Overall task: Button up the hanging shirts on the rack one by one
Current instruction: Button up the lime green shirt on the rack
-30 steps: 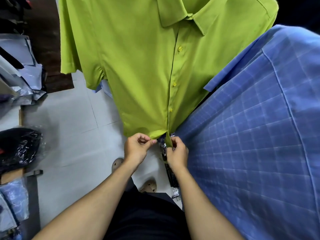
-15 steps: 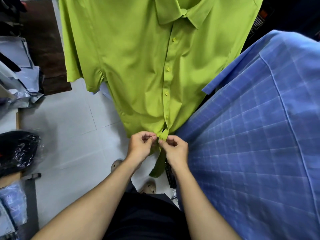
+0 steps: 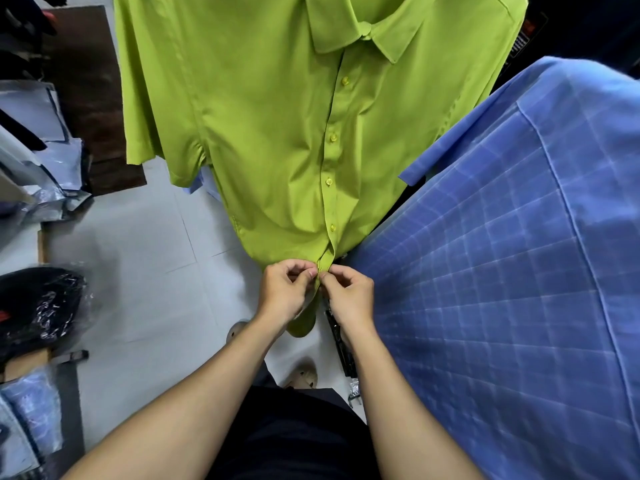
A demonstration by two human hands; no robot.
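Reaching forward over dark trousers [image 3: 294,438], both forearms meet at the green shirt's [image 3: 277,133] lower placket. The left hand [image 3: 282,292] and right hand [image 3: 349,296] each pinch the fabric edge between thumb and fingertips, almost touching, just under the lowest fastened button [image 3: 332,227]. The shirt hangs straight ahead, buttoned from collar down. A blue checked shirt [image 3: 502,271] hangs beside it on the right. Bagged clothes [image 3: 38,306] lie on the tiled floor [image 3: 138,271] at left.
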